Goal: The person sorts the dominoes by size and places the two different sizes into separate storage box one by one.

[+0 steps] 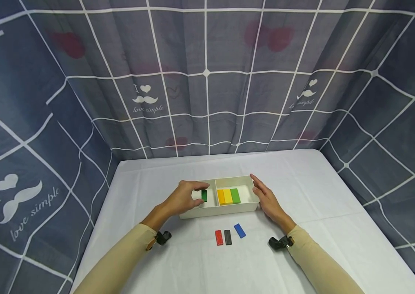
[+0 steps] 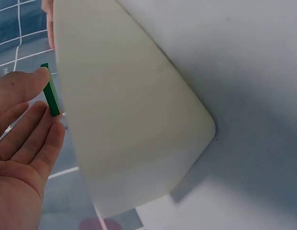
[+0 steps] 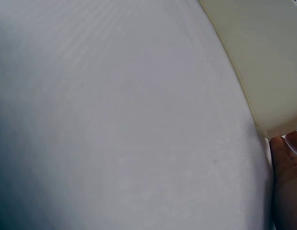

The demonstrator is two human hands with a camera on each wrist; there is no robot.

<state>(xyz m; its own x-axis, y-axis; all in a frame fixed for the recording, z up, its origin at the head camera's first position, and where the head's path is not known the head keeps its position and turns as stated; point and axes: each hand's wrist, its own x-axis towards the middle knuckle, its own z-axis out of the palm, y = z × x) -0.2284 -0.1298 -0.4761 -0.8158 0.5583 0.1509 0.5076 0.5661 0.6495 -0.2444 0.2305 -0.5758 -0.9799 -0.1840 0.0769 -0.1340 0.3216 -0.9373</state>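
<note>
A cream two-compartment box (image 1: pixel 225 210) stands on the white-covered table. Between thumb and fingers my left hand (image 1: pixel 182 199) pinches a dark green block (image 1: pixel 204 195) over the box's left compartment. In the left wrist view the green block (image 2: pixel 51 91) is upright, near the box wall (image 2: pixel 124 110). My right hand (image 1: pixel 270 204) lies along the box's right end, its fingers extended and touching it. Inside the right compartment, an orange block (image 1: pixel 221 197), a yellow block (image 1: pixel 227 197) and a light green block (image 1: pixel 235 196) sit side by side.
In front of the box lie a red block (image 1: pixel 219 237), a black block (image 1: pixel 227 237) and a tilted blue block (image 1: pixel 240 230). Dark grid-patterned curtains (image 1: pixel 189 94) surround the table's back and sides.
</note>
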